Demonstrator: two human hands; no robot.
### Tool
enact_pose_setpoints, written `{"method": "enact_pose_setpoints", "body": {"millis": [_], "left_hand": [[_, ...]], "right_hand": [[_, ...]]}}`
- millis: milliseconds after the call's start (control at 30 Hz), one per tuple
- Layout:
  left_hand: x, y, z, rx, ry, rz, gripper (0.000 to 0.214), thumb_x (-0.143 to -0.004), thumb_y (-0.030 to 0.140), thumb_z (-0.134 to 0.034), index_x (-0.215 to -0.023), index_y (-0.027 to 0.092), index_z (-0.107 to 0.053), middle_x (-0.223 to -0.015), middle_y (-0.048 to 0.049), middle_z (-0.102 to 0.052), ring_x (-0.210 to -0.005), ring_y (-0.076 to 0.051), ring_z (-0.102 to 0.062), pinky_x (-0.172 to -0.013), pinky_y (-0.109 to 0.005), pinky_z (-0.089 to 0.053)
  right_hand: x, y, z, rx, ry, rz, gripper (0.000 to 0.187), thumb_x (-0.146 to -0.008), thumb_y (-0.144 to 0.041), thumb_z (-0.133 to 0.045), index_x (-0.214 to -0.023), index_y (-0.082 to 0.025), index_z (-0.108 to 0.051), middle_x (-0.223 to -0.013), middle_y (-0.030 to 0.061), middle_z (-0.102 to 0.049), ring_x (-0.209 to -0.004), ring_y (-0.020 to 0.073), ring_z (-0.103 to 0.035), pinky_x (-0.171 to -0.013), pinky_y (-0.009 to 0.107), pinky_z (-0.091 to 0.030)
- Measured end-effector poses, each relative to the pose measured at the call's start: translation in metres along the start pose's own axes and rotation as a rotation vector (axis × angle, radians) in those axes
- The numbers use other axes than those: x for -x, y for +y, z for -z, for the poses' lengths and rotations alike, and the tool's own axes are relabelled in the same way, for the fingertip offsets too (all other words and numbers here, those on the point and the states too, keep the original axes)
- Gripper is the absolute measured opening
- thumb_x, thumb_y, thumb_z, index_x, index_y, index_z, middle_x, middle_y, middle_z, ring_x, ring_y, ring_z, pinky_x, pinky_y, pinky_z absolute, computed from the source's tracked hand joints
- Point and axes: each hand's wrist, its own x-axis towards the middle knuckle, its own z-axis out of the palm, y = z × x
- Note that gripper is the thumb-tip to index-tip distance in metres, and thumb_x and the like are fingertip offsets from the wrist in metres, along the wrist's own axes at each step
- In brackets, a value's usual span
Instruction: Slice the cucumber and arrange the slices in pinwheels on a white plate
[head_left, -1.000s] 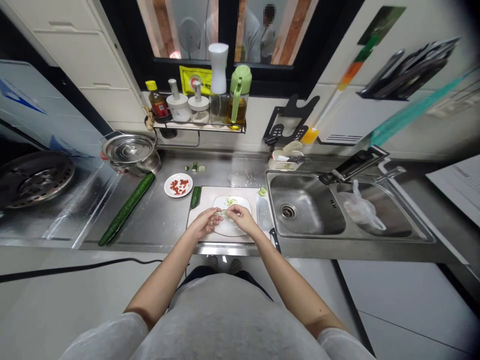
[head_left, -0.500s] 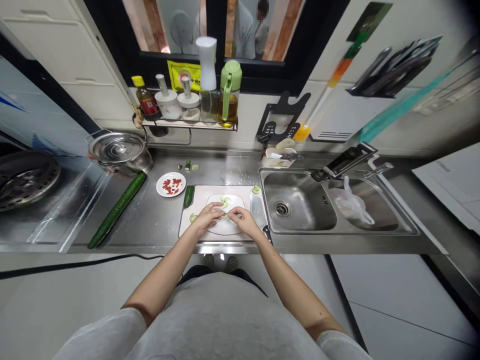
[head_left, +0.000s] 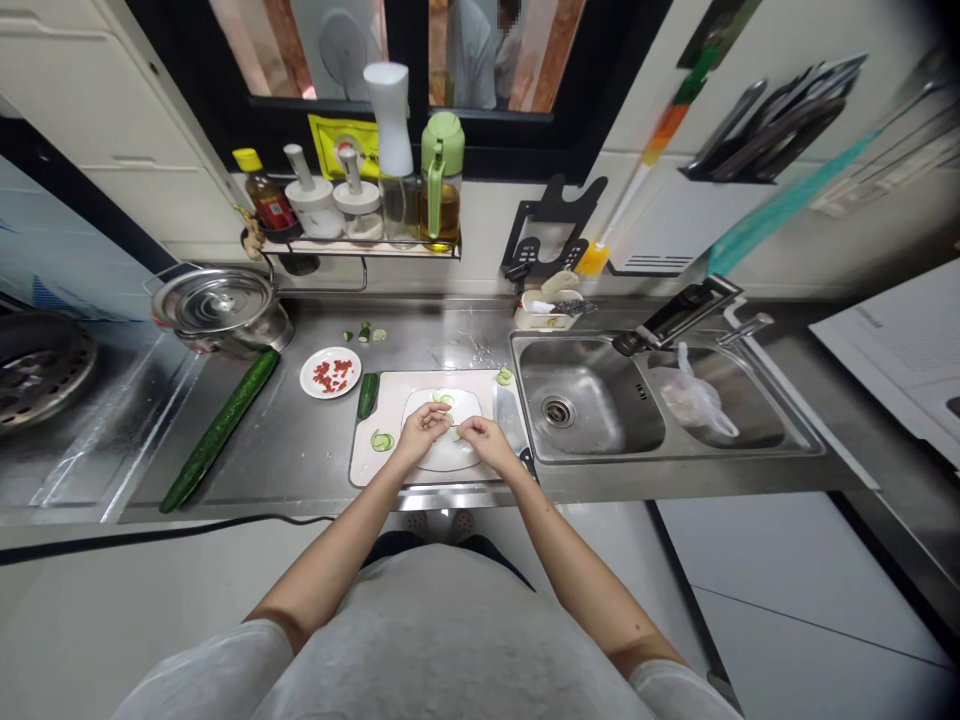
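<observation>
Over a white plate (head_left: pixel 420 403) on the pale cutting board (head_left: pixel 367 468), my left hand (head_left: pixel 420 432) and my right hand (head_left: pixel 486 442) almost meet. Their fingertips pinch a thin cucumber slice (head_left: pixel 454 433) from both sides. Another cucumber slice (head_left: pixel 442 398) lies toward the far side of the plate. On the board rest more slices (head_left: pixel 382 441) at the left, others (head_left: pixel 503 377) in the far right corner, and a cut cucumber piece (head_left: pixel 367 396) by the left edge. A knife (head_left: pixel 509 412) lies along the right edge, its black handle toward me.
A small plate (head_left: pixel 306 378) with red pieces sits left of the board. Beyond it are cucumber ends (head_left: pixel 364 333). Farther left are a whole cucumber (head_left: pixel 221 430) and a lidded steel pot (head_left: pixel 268 325). A double sink (head_left: pixel 600 395) lies right, with a plastic bag (head_left: pixel 697 400) inside.
The view has shifted slightly. My left fingers have curled in closer to the slice, and my right hand stays nearly in place. The slices on the board's left show more fully.
</observation>
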Motion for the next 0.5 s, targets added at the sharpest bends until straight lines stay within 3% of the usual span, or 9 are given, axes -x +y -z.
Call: {"method": "enact_pose_setpoints", "body": {"millis": [200, 367, 500], "left_hand": [[-0.025, -0.027, -0.018, -0.137, 0.017, -0.029, 0.031, -0.07, 0.025, -0.067, -0.099, 0.016, -0.064, -0.079, -0.0018, -0.063, -0.072, -0.011, -0.057, -0.074, -0.025, -0.045], [-0.041, -0.039, -0.029, -0.538, 0.013, -0.026, 0.024, -0.074, 0.019, -0.063, -0.096, 0.02, -0.07, -0.087, -0.0035, -0.068, -0.069, -0.014, -0.055, -0.075, -0.029, -0.046], [-0.043, -0.042, -0.03, -0.811, -0.04, -0.107, 0.025, -0.075, 0.017, -0.061, -0.097, 0.021, -0.072, -0.098, -0.0071, -0.068, -0.09, -0.022, -0.057, -0.088, -0.036, -0.042]], "right_hand": [[-0.012, 0.021, 0.015, 0.332, 0.094, -0.137, 0.018, -0.075, -0.03, -0.054, -0.072, -0.017, -0.065, -0.069, 0.0007, -0.065, -0.067, 0.014, -0.058, -0.064, 0.024, -0.044], [-0.021, 0.015, 0.021, 0.664, 0.105, -0.288, 0.021, -0.081, -0.03, -0.052, -0.081, -0.018, -0.068, -0.083, 0.0067, -0.07, -0.081, 0.0191, -0.063, -0.069, 0.026, -0.043], [-0.02, 0.008, 0.015, 0.91, 0.089, -0.344, 0.029, -0.088, -0.033, -0.044, -0.096, -0.019, -0.068, -0.096, 0.0119, -0.07, -0.093, 0.0234, -0.063, -0.074, 0.03, -0.043]]}}
